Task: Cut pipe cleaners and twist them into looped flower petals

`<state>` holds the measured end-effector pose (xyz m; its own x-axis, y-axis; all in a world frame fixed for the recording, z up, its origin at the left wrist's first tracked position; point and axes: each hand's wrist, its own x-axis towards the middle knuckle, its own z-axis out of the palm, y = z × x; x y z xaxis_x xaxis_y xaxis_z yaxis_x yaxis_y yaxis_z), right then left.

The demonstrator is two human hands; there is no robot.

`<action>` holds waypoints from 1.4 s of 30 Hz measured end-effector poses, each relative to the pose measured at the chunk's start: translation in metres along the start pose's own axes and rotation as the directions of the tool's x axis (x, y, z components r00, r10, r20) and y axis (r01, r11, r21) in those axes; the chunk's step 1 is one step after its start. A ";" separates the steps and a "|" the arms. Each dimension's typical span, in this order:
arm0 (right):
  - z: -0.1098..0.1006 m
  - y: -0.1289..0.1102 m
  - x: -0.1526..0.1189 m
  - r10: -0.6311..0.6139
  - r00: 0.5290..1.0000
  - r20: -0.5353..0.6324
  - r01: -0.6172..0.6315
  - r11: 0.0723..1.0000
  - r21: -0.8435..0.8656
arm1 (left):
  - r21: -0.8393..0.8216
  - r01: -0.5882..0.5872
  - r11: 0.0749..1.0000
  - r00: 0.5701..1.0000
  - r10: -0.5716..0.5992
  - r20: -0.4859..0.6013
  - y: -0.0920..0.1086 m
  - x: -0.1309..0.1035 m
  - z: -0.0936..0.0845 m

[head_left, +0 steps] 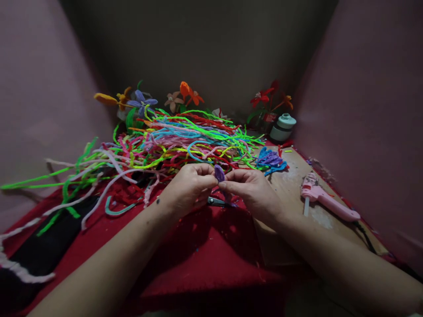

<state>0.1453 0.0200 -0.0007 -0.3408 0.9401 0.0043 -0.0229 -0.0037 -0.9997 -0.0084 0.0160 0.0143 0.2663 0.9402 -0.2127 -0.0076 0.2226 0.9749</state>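
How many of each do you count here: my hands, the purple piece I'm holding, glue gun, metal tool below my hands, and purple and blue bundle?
Hands: 2, left hand and right hand
Purple piece: 1
Glue gun: 1
Metal tool: 1
Bundle: 1
Total: 6

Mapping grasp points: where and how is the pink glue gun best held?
Probably by the handle, right hand reaching from above on the near-right side: the glue gun lies on cardboard, its long handle pointing that way, away from the bulkier head. Stay short of the dark cord at the handle's tip. That hand pinches a purple piece.
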 end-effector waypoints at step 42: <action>-0.001 -0.001 -0.001 0.045 0.990 0.137 -0.059 0.993 0.100 | 0.164 -0.212 0.963 0.967 0.231 -0.106 0.005 -0.003 0.001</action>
<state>0.1470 0.0191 0.0006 -0.4672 0.8834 -0.0372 -0.0969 -0.0930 -0.9909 -0.0083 0.0137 0.0199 0.1532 0.9881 0.0123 0.0944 -0.0271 0.9952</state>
